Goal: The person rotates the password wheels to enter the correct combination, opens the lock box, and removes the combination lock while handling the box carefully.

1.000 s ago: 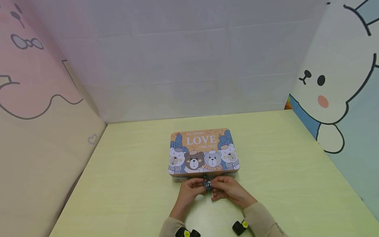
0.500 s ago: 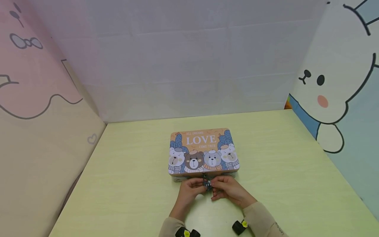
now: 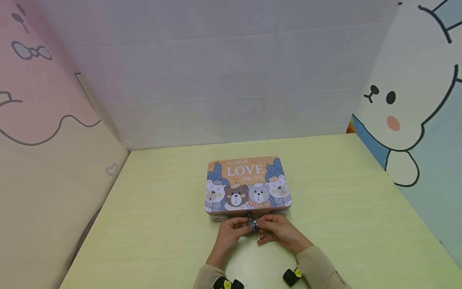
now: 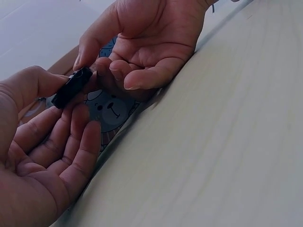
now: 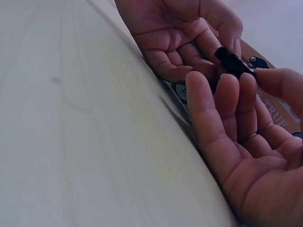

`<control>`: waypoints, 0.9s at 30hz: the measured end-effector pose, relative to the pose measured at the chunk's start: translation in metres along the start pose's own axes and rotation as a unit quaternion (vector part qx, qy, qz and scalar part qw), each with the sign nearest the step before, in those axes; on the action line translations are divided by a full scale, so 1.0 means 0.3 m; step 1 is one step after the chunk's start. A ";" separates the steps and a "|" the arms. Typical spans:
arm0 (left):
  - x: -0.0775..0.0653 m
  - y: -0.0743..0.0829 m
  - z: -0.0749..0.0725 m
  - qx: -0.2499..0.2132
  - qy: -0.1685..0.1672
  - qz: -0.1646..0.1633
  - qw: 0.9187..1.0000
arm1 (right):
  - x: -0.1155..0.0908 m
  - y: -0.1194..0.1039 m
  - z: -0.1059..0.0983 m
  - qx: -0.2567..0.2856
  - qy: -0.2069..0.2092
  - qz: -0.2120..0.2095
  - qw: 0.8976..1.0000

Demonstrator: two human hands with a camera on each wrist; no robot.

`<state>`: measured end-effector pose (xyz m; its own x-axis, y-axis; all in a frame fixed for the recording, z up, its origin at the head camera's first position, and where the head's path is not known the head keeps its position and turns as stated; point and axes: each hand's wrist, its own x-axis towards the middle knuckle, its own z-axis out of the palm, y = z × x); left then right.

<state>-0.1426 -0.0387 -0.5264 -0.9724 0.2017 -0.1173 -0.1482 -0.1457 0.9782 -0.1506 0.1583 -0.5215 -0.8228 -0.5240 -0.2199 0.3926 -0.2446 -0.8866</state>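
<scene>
A small dark combination padlock (image 3: 254, 224) with pale marks on its dials hangs at the front clasp of a tin box (image 3: 246, 184). The box is closed, its orange lid printed with bears and the word LOVE. My left hand (image 3: 231, 233) pinches the padlock between thumb and fingers from the left side. From the right, my right hand (image 3: 279, 232) has thumb and fingertips at the padlock's dial edge. The left wrist view shows the dark padlock body (image 4: 71, 88) between both hands. In the right wrist view, fingertips partly hide the padlock (image 5: 231, 60).
The box stands on a pale yellow table (image 3: 162, 192). A white wall covering (image 3: 231, 80) rises behind it, with cartoon-printed panels on the left (image 3: 54, 180) and right (image 3: 415, 100). Black wrist cameras (image 3: 291, 277) sit near both sleeves.
The padlock's face has tilted slightly between my fingers, and its pale dial marks show differently. Both hands stay nearly in place, and the box has not moved.
</scene>
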 end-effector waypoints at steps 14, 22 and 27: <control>0.003 -0.013 0.000 -0.003 0.000 0.007 1.000 | 0.002 0.004 0.000 0.000 -0.004 -0.003 1.000; 0.002 -0.010 0.003 -0.006 0.003 0.004 1.000 | -0.001 0.003 0.002 -0.005 0.000 -0.001 1.000; 0.000 -0.007 0.000 -0.012 0.006 -0.004 1.000 | 0.000 0.002 0.003 -0.008 0.003 0.000 1.000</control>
<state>-0.1424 -0.0384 -0.5284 -0.9732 0.1918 -0.1268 -0.1597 -0.1670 0.9729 -0.1501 0.1575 -0.5216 -0.8257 -0.5186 -0.2219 0.3859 -0.2324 -0.8928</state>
